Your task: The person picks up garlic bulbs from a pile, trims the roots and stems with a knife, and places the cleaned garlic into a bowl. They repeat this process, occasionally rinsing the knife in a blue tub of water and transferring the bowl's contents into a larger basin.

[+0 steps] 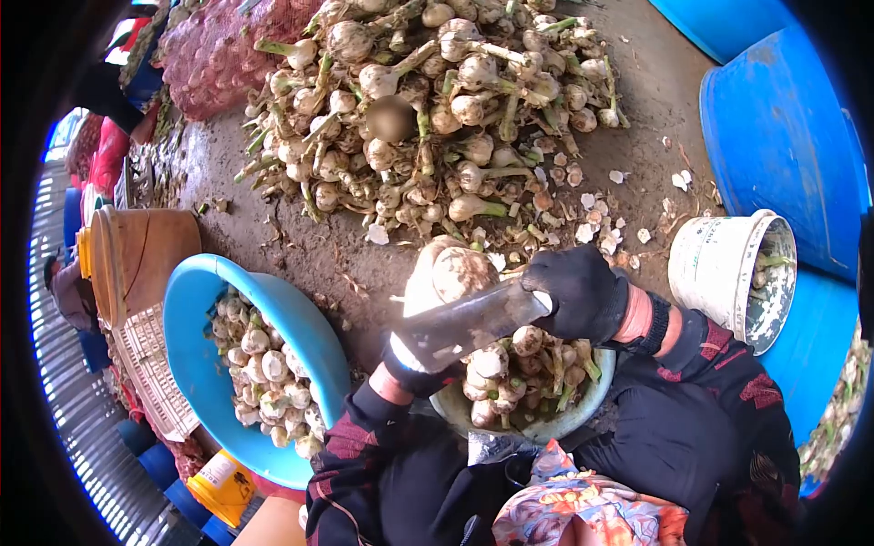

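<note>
My left hand (421, 280), in a white glove, is closed around a garlic bulb (462, 273), partly hidden behind the blade. In a black glove, my right hand (578, 289) grips a broad-bladed knife (469, 326), its handle hidden in the fist. The flat blade slants across my left hand and wrist in this view, just below the bulb. Under both hands, between my knees, stands a pale basin (599, 387) holding garlic with stems (523, 369). A big heap of stemmed garlic (473, 109) lies on the ground beyond my hands.
Left is a light-blue basin (187, 355) of trimmed bulbs (273, 369), near a tan bucket (150, 259). A white bucket (719, 264) lies tilted at right beside blue tubs (783, 146). A red mesh sack (228, 55) is at the back; another person's arm (114, 100) shows far left.
</note>
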{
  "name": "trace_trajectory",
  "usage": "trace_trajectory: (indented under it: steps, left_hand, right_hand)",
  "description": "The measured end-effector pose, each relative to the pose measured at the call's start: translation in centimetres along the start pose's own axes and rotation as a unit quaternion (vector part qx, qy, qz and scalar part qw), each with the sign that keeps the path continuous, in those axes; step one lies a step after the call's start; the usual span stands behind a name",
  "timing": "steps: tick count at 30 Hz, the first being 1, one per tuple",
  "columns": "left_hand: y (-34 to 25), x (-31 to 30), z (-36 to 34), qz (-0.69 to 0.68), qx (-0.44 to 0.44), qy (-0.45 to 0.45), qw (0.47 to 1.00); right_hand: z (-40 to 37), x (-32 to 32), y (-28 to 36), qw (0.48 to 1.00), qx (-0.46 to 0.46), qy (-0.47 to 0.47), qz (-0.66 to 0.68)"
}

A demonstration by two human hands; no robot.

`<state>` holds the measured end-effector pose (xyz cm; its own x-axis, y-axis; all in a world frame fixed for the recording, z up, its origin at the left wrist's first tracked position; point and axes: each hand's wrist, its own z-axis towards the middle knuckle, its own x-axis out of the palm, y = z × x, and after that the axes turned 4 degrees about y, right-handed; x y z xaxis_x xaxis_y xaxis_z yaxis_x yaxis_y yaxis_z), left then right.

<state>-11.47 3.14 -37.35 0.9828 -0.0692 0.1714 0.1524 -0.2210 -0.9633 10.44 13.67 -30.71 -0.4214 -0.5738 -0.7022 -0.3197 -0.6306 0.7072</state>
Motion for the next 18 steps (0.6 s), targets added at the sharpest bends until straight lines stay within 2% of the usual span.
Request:
trace_trajectory:
  steps: [4,8,11,16,18]
  left_hand:
    - [-0.7,1.1,-1.0,-0.005,-0.025,0.074,0.997]
    - [-2.0,2.4,-1.4,-0.011,-0.059,0.168,0.984]
    - [-2.7,2.9,-1.5,-0.016,-0.083,0.237,0.968]
    - [-3.5,2.9,-1.1,-0.145,-0.144,0.148,0.968]
    - [-4.1,3.3,-1.1,-0.221,-0.219,0.113,0.944]
  right_hand:
    - [-0.1,-0.9,0.0,0.999,0.011,0.039,0.005]
    - [-0.4,-0.5,-0.5,0.999,0.018,0.036,-0.016]
    - [-0.5,-0.2,-1.3,1.000,-0.009,0.006,0.016]
    - [-0.8,1.8,-3.2,0.999,0.010,-0.005,0.046]
    - [-1.1,1.9,-3.8,0.999,0.012,0.006,0.046]
